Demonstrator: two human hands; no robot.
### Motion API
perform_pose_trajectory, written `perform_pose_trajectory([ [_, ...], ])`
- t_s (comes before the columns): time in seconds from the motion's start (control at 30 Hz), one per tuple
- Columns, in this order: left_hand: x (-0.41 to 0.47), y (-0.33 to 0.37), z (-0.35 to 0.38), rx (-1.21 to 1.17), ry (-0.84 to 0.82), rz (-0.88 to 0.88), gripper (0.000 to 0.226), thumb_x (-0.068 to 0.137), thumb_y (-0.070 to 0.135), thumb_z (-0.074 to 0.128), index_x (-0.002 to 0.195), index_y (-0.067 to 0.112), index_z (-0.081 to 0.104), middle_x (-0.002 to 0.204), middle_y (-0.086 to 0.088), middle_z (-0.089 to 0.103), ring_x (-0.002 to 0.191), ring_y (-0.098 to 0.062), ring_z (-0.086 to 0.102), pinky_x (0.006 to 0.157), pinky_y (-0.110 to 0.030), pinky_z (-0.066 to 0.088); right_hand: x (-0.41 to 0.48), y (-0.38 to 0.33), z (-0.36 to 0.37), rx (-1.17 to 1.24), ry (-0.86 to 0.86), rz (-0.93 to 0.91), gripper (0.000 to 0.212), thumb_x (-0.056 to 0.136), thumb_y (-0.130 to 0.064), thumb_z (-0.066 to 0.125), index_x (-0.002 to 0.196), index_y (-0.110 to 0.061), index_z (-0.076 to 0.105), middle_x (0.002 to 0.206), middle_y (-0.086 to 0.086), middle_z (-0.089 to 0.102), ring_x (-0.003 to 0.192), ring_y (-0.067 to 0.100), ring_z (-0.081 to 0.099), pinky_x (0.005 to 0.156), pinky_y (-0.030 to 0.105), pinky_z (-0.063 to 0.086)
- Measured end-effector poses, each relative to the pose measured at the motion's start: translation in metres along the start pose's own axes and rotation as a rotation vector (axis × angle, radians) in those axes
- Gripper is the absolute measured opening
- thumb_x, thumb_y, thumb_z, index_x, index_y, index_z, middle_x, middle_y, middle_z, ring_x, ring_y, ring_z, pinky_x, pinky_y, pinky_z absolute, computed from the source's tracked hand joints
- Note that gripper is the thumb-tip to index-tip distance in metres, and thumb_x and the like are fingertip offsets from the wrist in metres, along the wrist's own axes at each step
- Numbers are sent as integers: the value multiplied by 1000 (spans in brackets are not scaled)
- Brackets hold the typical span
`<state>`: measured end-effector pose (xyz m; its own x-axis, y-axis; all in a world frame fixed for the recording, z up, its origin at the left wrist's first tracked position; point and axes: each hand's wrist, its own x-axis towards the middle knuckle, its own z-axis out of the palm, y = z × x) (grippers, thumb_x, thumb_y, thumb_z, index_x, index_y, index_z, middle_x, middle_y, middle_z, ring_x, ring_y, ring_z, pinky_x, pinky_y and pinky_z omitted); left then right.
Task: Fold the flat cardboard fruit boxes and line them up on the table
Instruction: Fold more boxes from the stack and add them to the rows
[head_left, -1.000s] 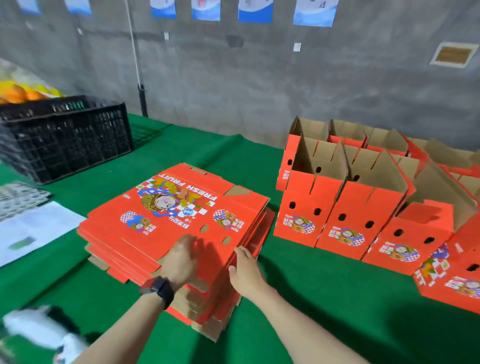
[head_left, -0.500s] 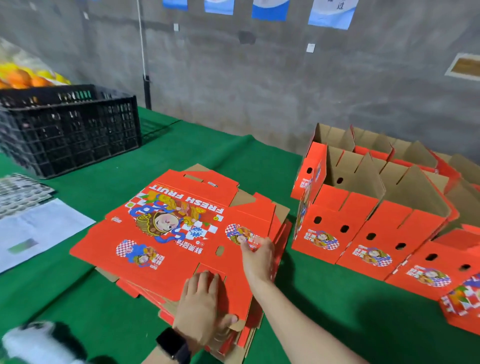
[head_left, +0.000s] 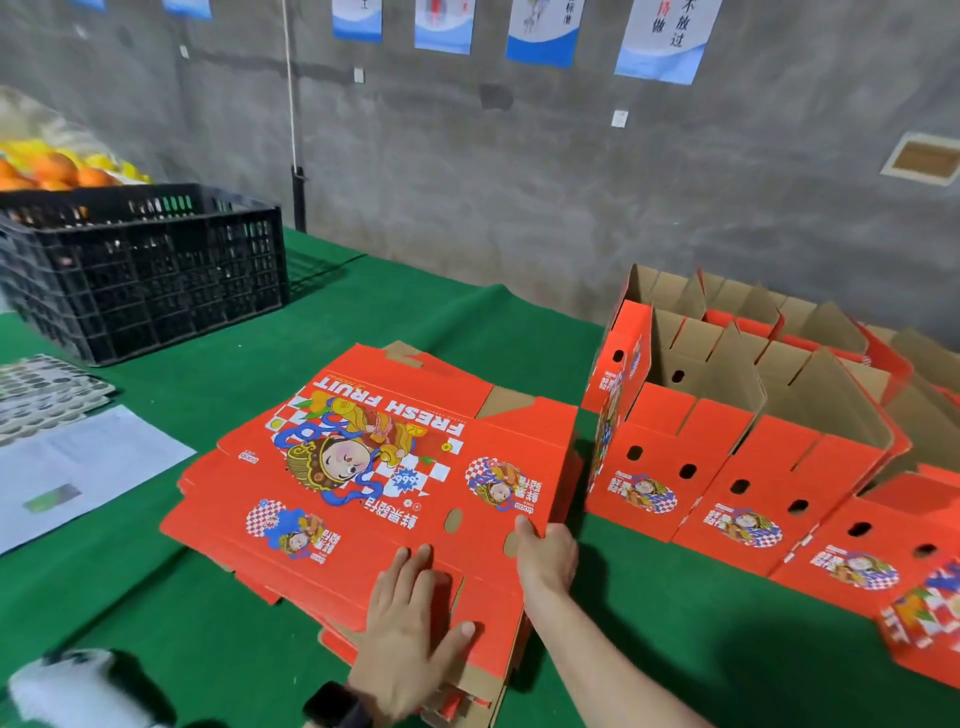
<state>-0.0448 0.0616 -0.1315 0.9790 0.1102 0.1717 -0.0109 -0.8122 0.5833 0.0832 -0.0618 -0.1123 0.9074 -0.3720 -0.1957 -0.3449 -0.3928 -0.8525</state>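
Our left hand (head_left: 410, 618) lies flat, fingers straight, on the near end of the flat-box stack (head_left: 249, 582), probably to pin it. Just right of it, our right hand (head_left: 548, 558) pinches the top flat box (head_left: 363, 540) by its edge, likely to peel it off. The folded boxes (head_left: 727, 467) stand lined up beyond, to the right.

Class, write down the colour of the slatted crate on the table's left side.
The crate is black. It shows best in the head view.

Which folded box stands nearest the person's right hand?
The front row's leftmost box, beside the right hand gripping the top flat sheet; the others stand farther right or behind.
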Motion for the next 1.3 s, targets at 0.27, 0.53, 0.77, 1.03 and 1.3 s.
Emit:
perform_pose_trajectory([
  [0.27, 31, 30, -33, -115, 353, -30, 53, 82, 42, 47, 115, 3, 62, 123, -14, 52, 114, -33, 50, 98, -42, 38, -16, -60, -39, 399, -53, -331, 11, 91, -8, 60, 80, -9, 56, 80, 4, 58, 78, 22, 54, 71, 31, 41],
  [0.53, 90, 49, -112, -268, 712, -91, 64, 73, 32, 59, 125, -5, 52, 134, -30, 41, 130, -38, 33, 108, -41, 25, -7, -63, -178, 681, -66, -625, 23, 93, -1, 54, 95, -20, 67, 87, 11, 71, 77, 23, 64, 70, 32, 50],
  [0.77, 143, 86, -126, -679, 544, -189, 42, 90, 38, 61, 100, -3, 57, 83, -20, 58, 65, -26, 61, 55, -33, 53, 4, -3, -289, 622, 68, -624, 18, 87, -11, 59, 91, -23, 72, 84, 3, 74, 74, 13, 68, 63, 20, 54],
  [1.03, 130, 172, -60, -988, 292, -106, 22, 92, 34, 58, 78, 16, 57, 50, 10, 58, 37, 1, 48, 38, -15, 36, 8, 61, -375, 323, 407, -504, 46, 88, 9, 59, 126, -15, 55, 126, 18, 58, 121, 34, 52, 106, 48, 37],
  [1.3, 65, 251, 8, -993, 213, -42, 16, 91, 26, 60, 82, 14, 60, 63, 1, 64, 53, -13, 59, 46, -31, 51, -19, 35, -425, -207, 481, -721, 48, 88, -13, 65, 134, -12, 50, 126, 0, 54, 90, 8, 58, 84, 31, 47],
])
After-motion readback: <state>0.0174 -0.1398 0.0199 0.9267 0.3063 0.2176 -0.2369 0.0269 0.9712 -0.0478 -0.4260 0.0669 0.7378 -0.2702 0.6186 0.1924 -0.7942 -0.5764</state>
